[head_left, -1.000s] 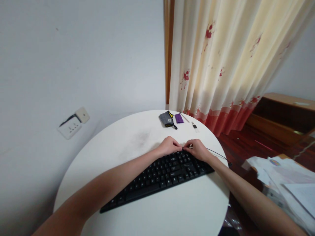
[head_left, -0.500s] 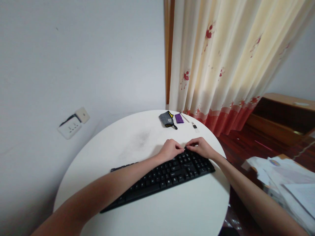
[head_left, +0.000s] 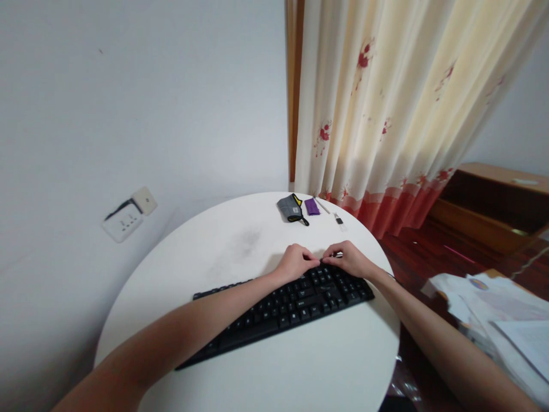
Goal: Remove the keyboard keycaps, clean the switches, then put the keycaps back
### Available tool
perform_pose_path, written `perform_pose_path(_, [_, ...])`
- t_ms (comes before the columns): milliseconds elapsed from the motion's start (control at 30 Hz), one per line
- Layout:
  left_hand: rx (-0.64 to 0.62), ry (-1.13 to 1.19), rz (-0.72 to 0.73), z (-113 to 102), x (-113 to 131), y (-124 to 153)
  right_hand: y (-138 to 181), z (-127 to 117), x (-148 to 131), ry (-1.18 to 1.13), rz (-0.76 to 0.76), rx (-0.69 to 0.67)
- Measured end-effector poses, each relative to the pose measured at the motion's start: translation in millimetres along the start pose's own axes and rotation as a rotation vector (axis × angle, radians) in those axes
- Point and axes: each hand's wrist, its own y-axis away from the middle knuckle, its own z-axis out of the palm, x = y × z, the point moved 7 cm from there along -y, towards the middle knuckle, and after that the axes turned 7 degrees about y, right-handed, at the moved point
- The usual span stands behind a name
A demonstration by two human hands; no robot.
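Note:
A black keyboard (head_left: 283,309) lies slantwise on a round white table (head_left: 240,246). Both my hands meet at its far right edge. My left hand (head_left: 295,262) is curled, with its fingertips pinched at the keyboard's back rim. My right hand (head_left: 349,258) is also curled, pinching something small and thin at the same spot; I cannot make out what it is. The fingertips of the two hands almost touch.
A grey pouch with yellow trim (head_left: 290,208), a purple item (head_left: 311,206), a thin stick (head_left: 322,206) and a small black-and-clear piece (head_left: 339,220) lie at the table's far edge. A flowered curtain (head_left: 386,114) hangs behind. Papers (head_left: 497,315) are stacked at right. A wall socket (head_left: 124,217) sits left.
The keyboard has shifted slightly to the right on the table, and a thin black cable seen a second ago past my right wrist no longer shows. Both hands stay pinched together.

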Motion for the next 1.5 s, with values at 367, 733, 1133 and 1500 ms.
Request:
perform_pose_path(367, [-0.034, -0.135, 0.138, 3.3, 11.1, 6.4, 6.0, 1.8, -21.6, 0.145, -0.212, -0.013])
perform_pose_path(733, [-0.060, -0.302, 0.249, 7.4, 20.9, 12.7, 8.1, 2.7, -22.7, 0.176, -0.266, -0.006])
perform_pose_path(1133, [-0.228, -0.400, 0.342, 9.3, 35.0, 26.8, 5.4, 3.8, -21.8, 0.201, -0.237, -0.036])
perform_pose_path(1500, [-0.178, -0.368, 0.274, 2.9, 27.2, 27.4, 12.9, 1.9, -31.9, 0.232, -0.297, -0.069])
